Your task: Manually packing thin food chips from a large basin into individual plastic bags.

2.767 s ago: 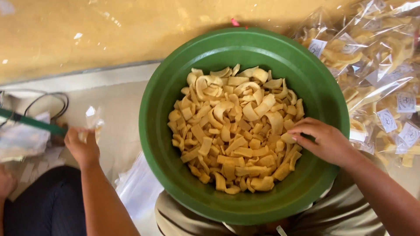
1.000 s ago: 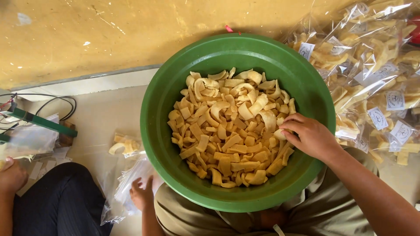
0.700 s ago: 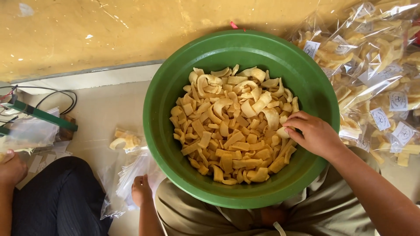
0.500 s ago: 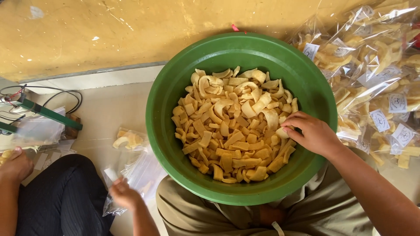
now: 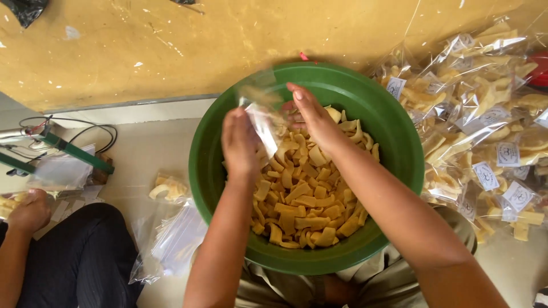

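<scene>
A large green basin [image 5: 394,137] rests on my lap, heaped with pale yellow chips [image 5: 302,199]. Over the chips my left hand [image 5: 240,142] pinches one edge of a small clear plastic bag [image 5: 264,117]. My right hand [image 5: 311,117] holds the bag's other side, fingers stretched out along it. The bag looks empty and hangs between both hands above the basin's far half.
Many sealed clear bags of chips [image 5: 485,120] are piled at the right. One small filled bag [image 5: 168,187] and a stack of empty bags [image 5: 171,242] lie on the floor at the left. Another person's hand [image 5: 28,211] and dark-trousered knee sit beside a green sealing tool [image 5: 74,153].
My left hand rose from the stack of empty bags with one bag. My right hand left the chips at the basin's right side and came up to the bag.
</scene>
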